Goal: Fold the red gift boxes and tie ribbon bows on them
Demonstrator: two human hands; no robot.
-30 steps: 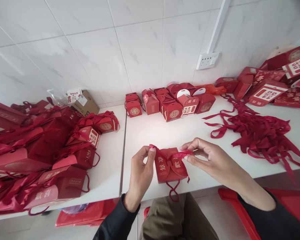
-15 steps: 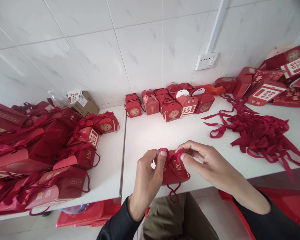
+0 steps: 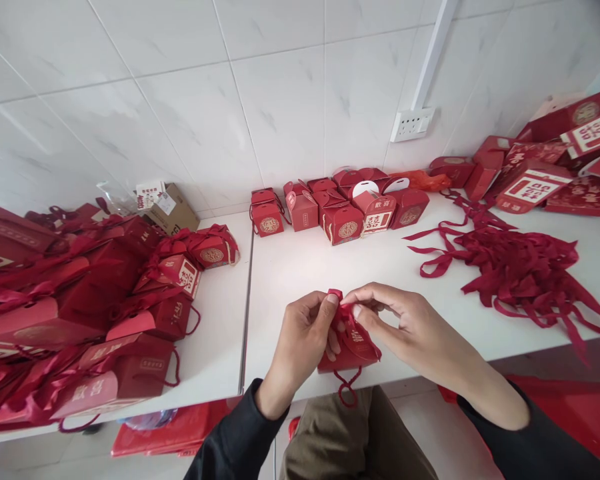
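Observation:
A small red gift box [image 3: 357, 350] with gold characters sits at the table's front edge, its twisted cord handle [image 3: 347, 388] hanging over the side. Above its top, my left hand [image 3: 305, 327] pinches a loop of dark red ribbon [image 3: 336, 294] between thumb and forefinger. My right hand [image 3: 397, 317] is closed on the same ribbon just beside it, thumb against fingertips. The fingers partly cover the ribbon and the box lid. To the right lies a heap of loose red ribbons [image 3: 525, 267].
Tied red boxes [image 3: 80, 307] crowd the left table by a brown carton [image 3: 175, 210]. Several untied boxes [image 3: 340, 217] line the wall under a socket [image 3: 413, 125]. More boxes [image 3: 533, 185] pile up at the far right. A seam divides the two white tabletops [image 3: 285, 280].
My hands have come closer together over the box. The left hand has shifted right with its ribbon loop, and the right hand slightly left. The box stays in place.

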